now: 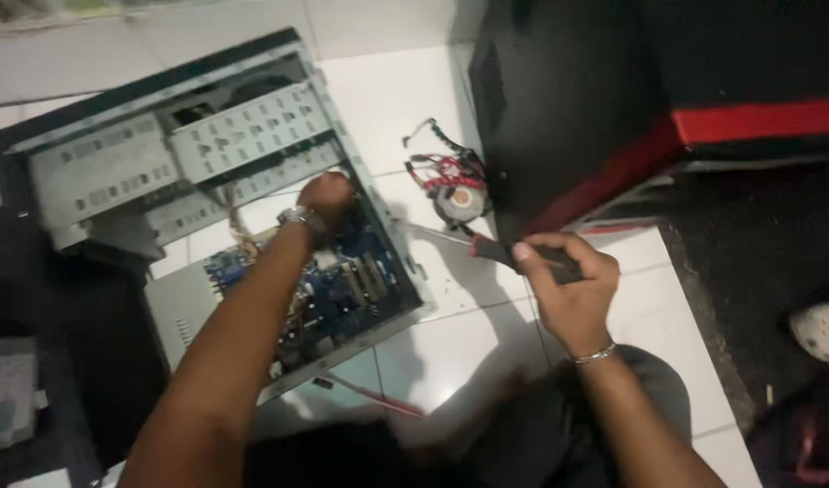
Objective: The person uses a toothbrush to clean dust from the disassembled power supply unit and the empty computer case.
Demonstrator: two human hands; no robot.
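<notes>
An open grey computer case (pixel 98 172) lies on its side on the white tiled floor, with a blue motherboard (pixel 342 289) showing inside. My left hand (pixel 327 196), with a wristwatch, reaches into the case above the motherboard; its fingers are curled and what they touch is hidden. My right hand (pixel 564 280), wearing a thin bracelet, grips a screwdriver (pixel 487 246) with a red and black handle. Its metal shaft points left toward the case's edge.
A cooling fan with red and black wires (pixel 452 185) lies on the floor between the case and a large black and red object (pixel 631 99) at the upper right. A thin red cable (pixel 378 398) lies near my knees. A white shoe (pixel 821 330) sits at the right edge.
</notes>
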